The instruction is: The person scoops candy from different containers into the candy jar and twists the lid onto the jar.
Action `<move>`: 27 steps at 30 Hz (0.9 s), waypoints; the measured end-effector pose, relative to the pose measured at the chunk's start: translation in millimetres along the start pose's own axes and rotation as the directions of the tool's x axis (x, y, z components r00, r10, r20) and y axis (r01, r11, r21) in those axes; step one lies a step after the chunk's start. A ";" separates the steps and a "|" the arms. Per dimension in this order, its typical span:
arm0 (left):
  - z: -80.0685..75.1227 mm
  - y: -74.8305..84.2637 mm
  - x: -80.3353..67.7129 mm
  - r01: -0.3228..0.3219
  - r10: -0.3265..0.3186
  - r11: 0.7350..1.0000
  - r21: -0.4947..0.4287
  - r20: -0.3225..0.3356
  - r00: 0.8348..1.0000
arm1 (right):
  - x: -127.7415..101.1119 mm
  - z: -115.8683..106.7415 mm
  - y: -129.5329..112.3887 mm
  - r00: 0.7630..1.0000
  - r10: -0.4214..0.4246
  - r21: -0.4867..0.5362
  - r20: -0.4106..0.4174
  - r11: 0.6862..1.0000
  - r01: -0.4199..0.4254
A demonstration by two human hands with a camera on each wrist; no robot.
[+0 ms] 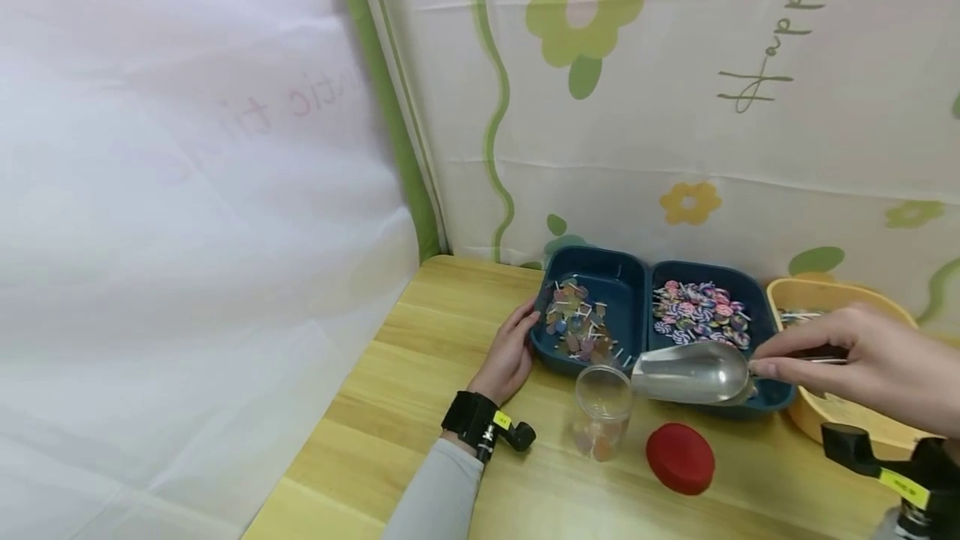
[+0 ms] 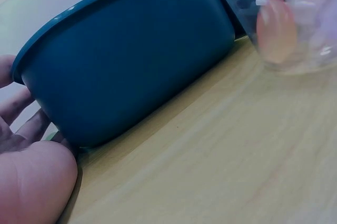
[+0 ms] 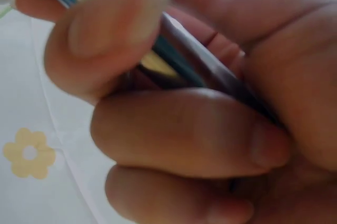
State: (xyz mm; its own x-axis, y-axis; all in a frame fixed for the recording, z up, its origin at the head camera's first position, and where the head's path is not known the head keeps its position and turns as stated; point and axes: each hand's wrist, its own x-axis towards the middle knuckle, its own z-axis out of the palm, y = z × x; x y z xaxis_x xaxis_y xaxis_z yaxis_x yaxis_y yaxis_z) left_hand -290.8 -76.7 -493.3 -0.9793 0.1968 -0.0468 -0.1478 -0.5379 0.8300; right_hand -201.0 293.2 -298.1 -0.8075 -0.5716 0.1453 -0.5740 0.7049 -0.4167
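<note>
My right hand (image 1: 862,365) holds a metal scoop (image 1: 693,373) by its handle, fingers curled round it in the right wrist view. The scoop lies nearly level, its mouth right at the rim of a clear plastic jar (image 1: 603,394). A few small lollipop-shaped pieces (image 2: 277,29) show at the jar's bottom. At the left, my left hand (image 1: 510,357) rests its fingers against the end of a dark blue bin (image 2: 126,61). That bin's left compartment holds translucent lollipop pieces (image 1: 577,323); the right one holds striped, swirled lollipop pieces (image 1: 697,311).
A red round lid (image 1: 680,458) lies on the wooden table (image 1: 390,365), right of the jar. Farther right, partly behind my right hand, stands a yellow bin (image 1: 847,290) with more small pieces. A white printed curtain (image 1: 600,132) hangs along the table's back and left sides.
</note>
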 end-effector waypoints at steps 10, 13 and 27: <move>0.7 -0.3 4.6 -0.017 0.017 1.000 -0.004 0.001 1.000 | 48.1 16.5 -10.3 0.990 0.128 -0.057 0.059 0.991 -0.125; 0.1 -2.3 3.1 -0.004 0.004 1.000 -0.009 -0.010 1.000 | 71.7 36.5 -4.8 0.993 0.070 0.037 0.091 0.997 -0.073; 0.6 0.2 2.8 0.006 -0.006 1.000 0.000 -0.025 1.000 | 135.2 134.1 10.1 0.999 0.038 -0.030 0.012 0.999 -0.037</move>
State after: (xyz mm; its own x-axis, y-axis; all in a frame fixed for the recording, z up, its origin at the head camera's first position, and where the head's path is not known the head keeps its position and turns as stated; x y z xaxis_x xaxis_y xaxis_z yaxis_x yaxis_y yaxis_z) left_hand -293.4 -75.8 -493.0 -0.9815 0.1798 -0.0655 -0.1537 -0.5365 0.8298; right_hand -297.7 166.7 -403.0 -0.8268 -0.5499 0.1186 -0.5474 0.7378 -0.3949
